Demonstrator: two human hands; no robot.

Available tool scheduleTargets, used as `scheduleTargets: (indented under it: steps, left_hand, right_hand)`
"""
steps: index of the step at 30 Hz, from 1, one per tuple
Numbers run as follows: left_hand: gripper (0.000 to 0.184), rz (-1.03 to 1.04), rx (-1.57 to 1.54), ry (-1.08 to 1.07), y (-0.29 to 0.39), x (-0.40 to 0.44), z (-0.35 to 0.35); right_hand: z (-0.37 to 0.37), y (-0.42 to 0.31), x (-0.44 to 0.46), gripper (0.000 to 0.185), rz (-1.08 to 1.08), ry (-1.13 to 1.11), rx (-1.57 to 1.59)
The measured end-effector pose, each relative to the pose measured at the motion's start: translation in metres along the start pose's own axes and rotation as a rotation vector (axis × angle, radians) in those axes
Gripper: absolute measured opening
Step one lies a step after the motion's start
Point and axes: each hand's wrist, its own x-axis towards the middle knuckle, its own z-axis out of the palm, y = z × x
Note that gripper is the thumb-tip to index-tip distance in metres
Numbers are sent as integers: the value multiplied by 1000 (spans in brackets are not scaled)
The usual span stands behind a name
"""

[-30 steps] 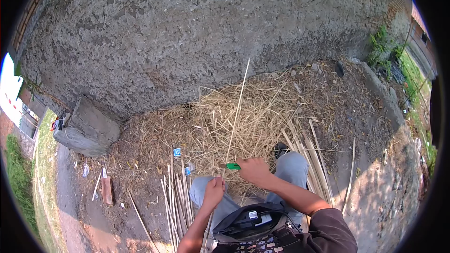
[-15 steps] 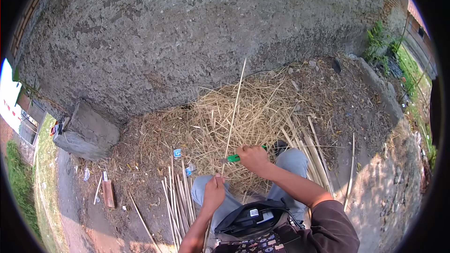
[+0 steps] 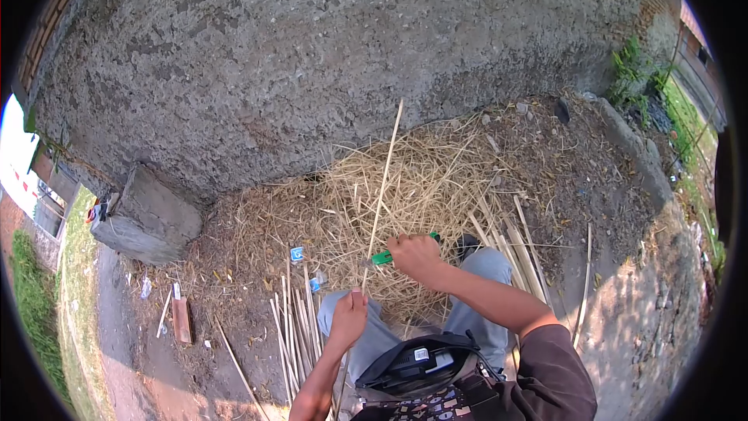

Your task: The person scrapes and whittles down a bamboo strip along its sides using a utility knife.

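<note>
An outdoor yard: a rough, weathered grey wall (image 3: 351, 54) borders bare brown earth (image 3: 596, 171) near leafy green plants (image 3: 35, 296).

No text or numbers can be read

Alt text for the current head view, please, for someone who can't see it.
A person's left hand holds a long pale strip while the right hand holds a green knife at it. Beyond lies a heap of shavings beside a rough wall.

Left hand (image 3: 350, 316) pinched, right hand (image 3: 416, 256) curled, right elbow (image 3: 545, 329) bent
</note>
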Motion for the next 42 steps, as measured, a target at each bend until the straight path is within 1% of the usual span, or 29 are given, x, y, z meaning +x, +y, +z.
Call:
scheduleTargets:
  steps: [1,3,4,5,6,7,8,9,11,13,14,16,17,18,19,21,23,25,26,28,29,31,32,34,35,37,40,41,42]
  left_hand:
    - [42,1,-3,-3,4,-6,2]
    - [42,-202,-143,-121,10,-12,3]
    - [42,-205,-148,-117,4,-17,5]
    - [44,-132,-15,-127,-6,-25,6]
    - [46,-56,126,-137,-13,-30,5]
    - [47,-142,130,-178,-10,-34,3]
    - [47,-139,131,-178,-16,-35,2]
    - [47,-179,94,-203,-25,-38,3]
    - [48,-215,55,-234,-45,-38,5]
    - [49,6,177,-174,-54,-38,6]
    - [49,7,179,-176,-57,-36,5]
    - [46,25,255,-173,-52,-33,2]
    - [46,26,259,-174,-48,-33,2]
    - [44,61,262,-151,-43,-32,2]
    - [42,97,263,-126,-40,-31,2]
    - [42,97,237,-117,-42,-27,2]
    - [42,93,209,-111,-39,-24,4]
    - [41,25,142,-83,-28,-25,6]
    - [41,20,141,-87,-25,-25,7]
    - [42,22,68,-89,-21,-23,8]
    - [42,22,68,-89,-22,-22,8]
    - [44,34,153,-43,-24,-21,7]
    - [44,35,151,-42,-26,-22,7]
    - [46,149,370,5,-28,-27,8]
    - [46,149,370,4,-28,-32,10]
    - [46,113,448,-19,-21,-45,13]
    - [45,39,507,-60,-25,-56,11]
    - [45,39,506,-61,-26,-59,9]
    - [45,71,570,-72,-27,-62,5]
  right_hand:
    - [-4,2,3,8,-15,9,-36]
    - [-20,24,17,7,214,-149,-31]
    - [-13,49,20,7,261,-125,-86]
    - [-2,76,18,7,307,-100,-137]
    - [1,93,14,7,352,-138,-139]
    - [2,110,11,8,401,-173,-143]
    - [6,127,6,8,402,-171,-144]
    - [10,143,-1,8,454,-159,-148]
    - [9,155,-6,8,509,-145,-159]
    - [5,153,-12,9,617,-103,-97]
    - [13,153,-15,9,620,-101,-97]
    - [27,149,-16,18,680,-109,5]
    - [32,149,-19,18,683,-107,8]
    - [22,140,-16,23,690,-193,232]
    - [7,128,-11,28,687,-279,456]
    - [-36,84,-6,40,665,-309,668]
    - [-33,48,-19,43,501,-172,623]
    - [-33,21,-32,34,206,-53,665]
    - [-32,10,-38,34,210,-58,665]
    - [-32,-6,-47,34,-60,-124,539]
    - [-33,-9,-51,34,-61,-124,539]
    - [-36,-15,-57,32,-189,-118,480]
    - [-35,-15,-58,32,-191,-118,478]
    - [-31,-14,-59,32,-195,16,332]
    - [-30,-10,-59,32,-193,15,332]
    - [-26,5,-54,31,-86,99,214]
    - [-17,34,-50,25,-20,88,219]
    - [-18,42,-49,25,-19,86,218]
    - [-20,49,-46,23,52,117,192]
